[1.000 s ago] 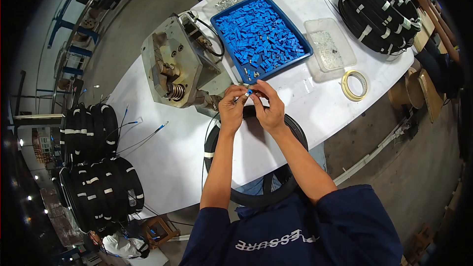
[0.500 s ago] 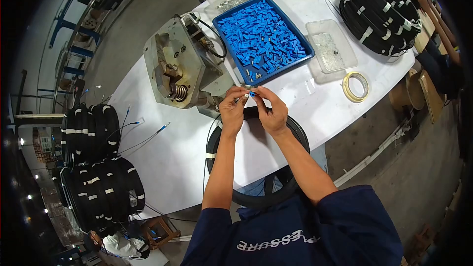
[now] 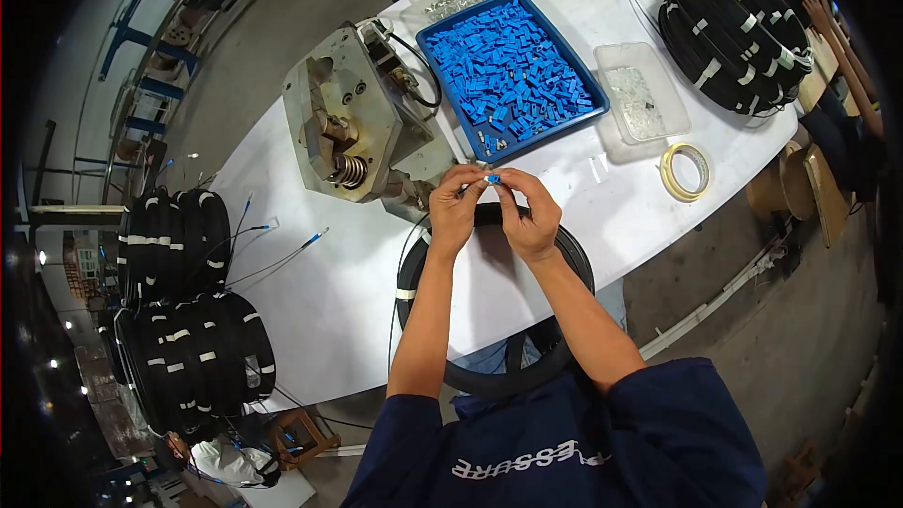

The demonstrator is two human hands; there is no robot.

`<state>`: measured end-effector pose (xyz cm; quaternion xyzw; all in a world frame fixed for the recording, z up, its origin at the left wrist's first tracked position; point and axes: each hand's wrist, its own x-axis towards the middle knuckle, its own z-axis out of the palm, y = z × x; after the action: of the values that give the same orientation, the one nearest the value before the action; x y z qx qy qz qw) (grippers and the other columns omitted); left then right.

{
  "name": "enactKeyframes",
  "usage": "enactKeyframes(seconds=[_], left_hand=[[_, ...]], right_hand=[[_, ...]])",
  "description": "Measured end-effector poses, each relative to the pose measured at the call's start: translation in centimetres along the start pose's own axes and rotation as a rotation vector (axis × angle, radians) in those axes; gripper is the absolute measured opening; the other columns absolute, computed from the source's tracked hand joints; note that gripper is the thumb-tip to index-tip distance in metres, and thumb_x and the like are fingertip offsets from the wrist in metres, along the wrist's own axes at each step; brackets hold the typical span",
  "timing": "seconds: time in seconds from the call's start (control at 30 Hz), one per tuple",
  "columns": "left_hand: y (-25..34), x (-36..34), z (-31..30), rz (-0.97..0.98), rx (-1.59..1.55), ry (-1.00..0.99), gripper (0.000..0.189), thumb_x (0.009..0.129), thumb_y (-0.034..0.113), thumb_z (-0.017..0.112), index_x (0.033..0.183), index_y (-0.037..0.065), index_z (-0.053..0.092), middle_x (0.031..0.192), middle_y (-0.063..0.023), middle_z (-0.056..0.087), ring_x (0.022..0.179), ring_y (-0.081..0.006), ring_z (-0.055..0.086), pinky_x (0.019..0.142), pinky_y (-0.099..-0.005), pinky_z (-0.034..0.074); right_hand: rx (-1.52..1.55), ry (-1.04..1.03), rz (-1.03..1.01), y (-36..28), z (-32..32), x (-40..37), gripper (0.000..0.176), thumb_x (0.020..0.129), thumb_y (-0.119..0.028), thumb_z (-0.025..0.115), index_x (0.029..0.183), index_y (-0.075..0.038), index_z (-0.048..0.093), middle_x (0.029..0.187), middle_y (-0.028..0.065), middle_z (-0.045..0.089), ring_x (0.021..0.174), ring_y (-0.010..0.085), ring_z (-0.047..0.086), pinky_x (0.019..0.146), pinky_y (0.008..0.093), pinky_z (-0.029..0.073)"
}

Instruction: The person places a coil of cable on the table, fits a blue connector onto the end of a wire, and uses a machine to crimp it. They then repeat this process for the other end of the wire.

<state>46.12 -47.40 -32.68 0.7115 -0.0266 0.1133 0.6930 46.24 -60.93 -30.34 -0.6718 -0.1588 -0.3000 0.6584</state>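
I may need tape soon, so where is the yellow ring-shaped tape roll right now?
In the head view's right half, the tape roll lies on the white table, right of the right hand and just below the rectangular clear plastic box.

Legible lettering: white capitals (image 3: 531, 458) across the front of the dark navy shirt (image 3: 564, 419) worn by the person at the table. The line stands inverted to the camera and is read from the picture's right to its left. The closing letters, "ESSURE", are clear; an initial "P" appears to precede them, but a fold in the cloth distorts the letter between, which cannot be read with certainty. Any print on the white bands (image 3: 713, 67) of the black coil (image 3: 734, 23) at upper right is too small to read.
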Motion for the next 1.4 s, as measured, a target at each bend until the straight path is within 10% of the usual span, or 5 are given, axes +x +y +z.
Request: enactKeyframes(seconds=[0.73, 1.4], left_hand=[[0.0, -0.2, 0.8, -0.032, -0.052, 0.001, 0.010, 0.091, 0.000, 0.065, 0.100, -0.004, 0.068, 0.102, -0.0069, 0.064, 0.091, -0.0116, 0.060, 0.082, -0.0245, 0.048], [1.3, -0.4, 1.1, -0.178, -0.092, 0.047, 0.010, 0.095, 0.009, 0.065, 0.096, 0.000, 0.066, 0.081, 0.0032, 0.060, 0.070, -0.0024, 0.048, 0.061, -0.0176, 0.038]], right_hand=[[-0.061, -0.036, 0.161, 0.9, 0.4, 0.2, 0.018, 0.086, -0.001, 0.068, 0.104, 0.002, 0.064, 0.088, 0.0124, 0.068, 0.073, 0.0193, 0.066, 0.069, 0.0288, 0.053], [0.257, -0.186, 0.717, 2.5, -0.4, 0.7, 0.017, 0.088, -0.011, 0.072, 0.099, 0.001, 0.069, 0.087, 0.0050, 0.068, 0.077, 0.0081, 0.060, 0.067, 0.0232, 0.050]])
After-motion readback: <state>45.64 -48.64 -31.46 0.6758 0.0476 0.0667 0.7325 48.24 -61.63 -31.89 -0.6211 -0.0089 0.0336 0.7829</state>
